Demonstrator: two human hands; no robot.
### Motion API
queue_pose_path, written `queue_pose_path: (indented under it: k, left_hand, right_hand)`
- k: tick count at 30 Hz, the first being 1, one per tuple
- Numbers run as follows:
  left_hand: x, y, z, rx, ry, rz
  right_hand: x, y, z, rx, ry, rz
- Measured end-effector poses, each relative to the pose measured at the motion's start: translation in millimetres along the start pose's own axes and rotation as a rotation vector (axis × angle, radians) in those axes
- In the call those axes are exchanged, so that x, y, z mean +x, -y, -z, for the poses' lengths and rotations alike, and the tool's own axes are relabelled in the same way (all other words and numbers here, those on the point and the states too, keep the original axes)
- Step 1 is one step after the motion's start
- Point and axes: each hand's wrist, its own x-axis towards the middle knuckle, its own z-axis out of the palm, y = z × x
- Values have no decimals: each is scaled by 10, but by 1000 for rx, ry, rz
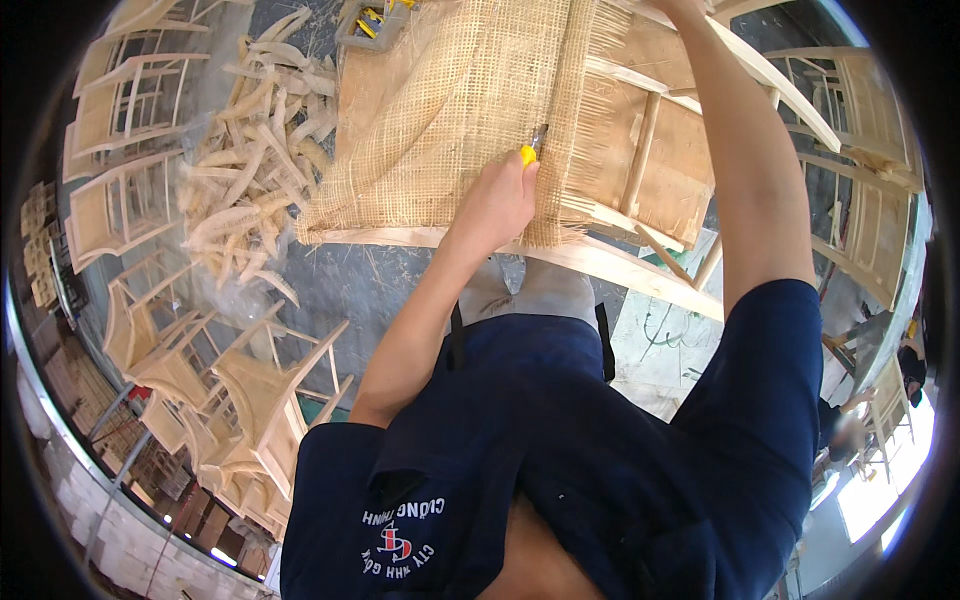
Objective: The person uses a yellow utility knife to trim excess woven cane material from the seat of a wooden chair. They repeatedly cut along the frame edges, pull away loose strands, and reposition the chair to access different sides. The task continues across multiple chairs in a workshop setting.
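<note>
A sheet of woven cane webbing [470, 90] lies over a wooden chair frame [650, 265], its frayed strand ends sticking out on the right. My left hand [500, 200] is closed round a yellow-handled utility knife [529, 156], whose metal blade points away from me along the webbing near its right edge. My right arm reaches to the far side, where my right hand [678, 6] is at the frame's far end. The top of the picture cuts that hand off, so its fingers are hidden.
Curved cane offcuts [255, 160] are heaped on the left. A small grey tray [375, 24] with yellow tools stands beyond the webbing. Wooden chair frames [250, 400] crowd the left, with more frames [860, 150] on the right. Another person [845, 430] is at the far right.
</note>
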Motion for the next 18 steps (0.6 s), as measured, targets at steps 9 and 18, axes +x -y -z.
queue_pose_path:
  k: [9,18]
  left_hand:
    - [-216,2,-43,123,39,55]
    - [-454,65,-96,125,46,74]
  right_hand:
    - [-34,8,-20,-11,-57,12]
    - [-163,148,218,-19,-20,14]
